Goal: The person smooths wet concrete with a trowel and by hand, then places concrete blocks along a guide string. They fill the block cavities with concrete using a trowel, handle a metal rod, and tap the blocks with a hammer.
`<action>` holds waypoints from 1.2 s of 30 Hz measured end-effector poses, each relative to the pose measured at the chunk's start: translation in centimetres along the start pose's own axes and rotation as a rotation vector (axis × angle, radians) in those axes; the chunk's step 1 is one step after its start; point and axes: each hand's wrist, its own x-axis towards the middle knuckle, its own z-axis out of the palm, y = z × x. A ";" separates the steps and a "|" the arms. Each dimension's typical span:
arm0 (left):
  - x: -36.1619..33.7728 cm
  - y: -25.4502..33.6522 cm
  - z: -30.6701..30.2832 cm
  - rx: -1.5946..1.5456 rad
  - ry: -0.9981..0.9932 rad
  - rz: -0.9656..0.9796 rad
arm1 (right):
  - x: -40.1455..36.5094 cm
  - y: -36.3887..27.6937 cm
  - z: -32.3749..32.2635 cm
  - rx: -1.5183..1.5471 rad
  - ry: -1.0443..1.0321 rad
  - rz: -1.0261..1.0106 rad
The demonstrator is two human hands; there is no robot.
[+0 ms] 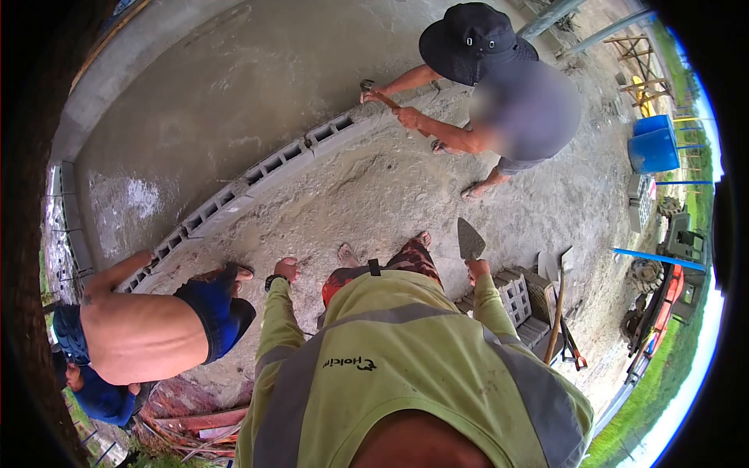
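My right hand point(477, 269) is wrapped round the handle of a pointed trowel point(470, 238), its blade directed away from me over the rough ground. On the other side of my body, my left hand point(287, 270) hangs with its fingers curled in, a dark band at the wrist; whether anything is inside it cannot be made out. Both arms wear yellow-green sleeves. Ahead runs a curved row of hollow concrete blocks point(269, 165), with wet grey concrete point(211, 101) beyond it. Neither hand touches the blocks.
A person in a black hat point(477, 39) holds a wooden-handled tool point(390, 103) at the row's far part. A bare-backed person point(148, 331) bends at the left, another behind. Stacked blocks point(515, 300) and a shovel point(559, 312) stand right; blue barrels point(654, 148) are farther off.
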 end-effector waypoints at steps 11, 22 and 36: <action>-2.9 1.3 1.0 -0.022 -0.006 0.023 | 0.7 1.0 0.1 -0.048 0.037 -0.010; -4.4 1.8 2.9 0.054 0.021 0.065 | 1.7 1.8 0.2 0.005 -0.052 0.016; -7.6 2.7 4.3 0.172 0.060 0.131 | 0.2 1.0 -0.1 0.016 0.004 0.010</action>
